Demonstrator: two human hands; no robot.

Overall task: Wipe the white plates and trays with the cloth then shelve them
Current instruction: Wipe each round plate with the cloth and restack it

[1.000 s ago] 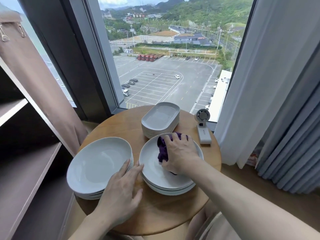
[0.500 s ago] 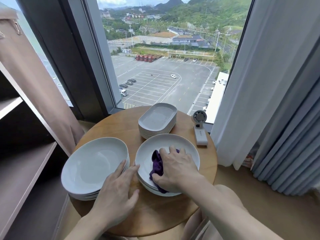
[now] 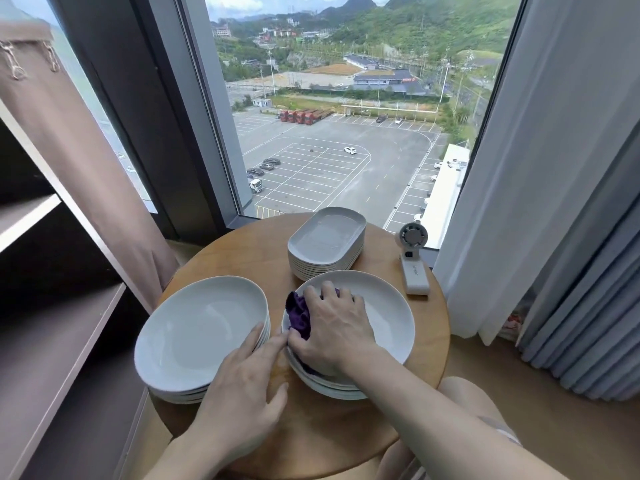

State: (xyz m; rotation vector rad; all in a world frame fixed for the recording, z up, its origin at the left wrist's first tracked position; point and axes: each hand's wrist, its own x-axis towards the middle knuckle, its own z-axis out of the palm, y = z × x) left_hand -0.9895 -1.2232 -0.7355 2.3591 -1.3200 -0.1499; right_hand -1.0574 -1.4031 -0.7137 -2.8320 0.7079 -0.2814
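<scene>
Head view, right hand (image 3: 334,327) gripping cloth (image 3: 298,315), plate (image 3: 389,317)

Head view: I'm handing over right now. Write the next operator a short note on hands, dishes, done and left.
Right hand holds the purple cloth, pressing it into the top plate of the right stack. Left hand open, fingers between the two stacks' rims. Left stack and tray stack sit on the round table. Done: wiping under way; none on the shelves in view. Left: wipe the rest, shelve all.
</scene>
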